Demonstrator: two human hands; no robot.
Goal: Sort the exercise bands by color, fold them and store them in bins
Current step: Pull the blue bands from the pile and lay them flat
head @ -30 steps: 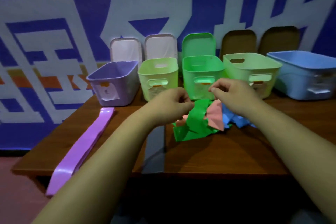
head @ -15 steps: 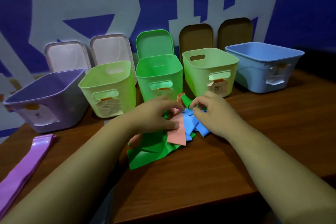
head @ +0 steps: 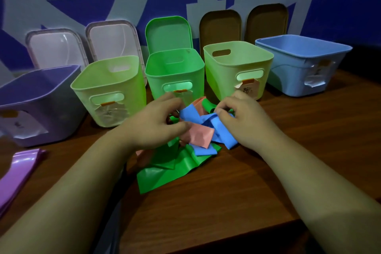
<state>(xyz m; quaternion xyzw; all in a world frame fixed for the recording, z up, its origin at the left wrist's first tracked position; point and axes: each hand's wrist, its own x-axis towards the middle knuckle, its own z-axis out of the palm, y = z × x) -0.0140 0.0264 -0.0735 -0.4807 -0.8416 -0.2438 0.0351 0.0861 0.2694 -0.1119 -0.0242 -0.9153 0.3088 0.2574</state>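
Head view: five open bins stand in a row beyond the fingers, from left to right a purple bin (head: 39,107), a pale green bin (head: 109,90), a green bin (head: 175,74), a second pale green bin (head: 237,68) and a blue bin (head: 303,64); no contents show in any. The left hand (head: 156,123) pinches a pink band (head: 201,135); the right hand (head: 243,117) pinches a blue band (head: 218,132). Both overlie a green band (head: 165,173) on the tabletop (head: 247,192). A purple band (head: 16,173) lies well left.
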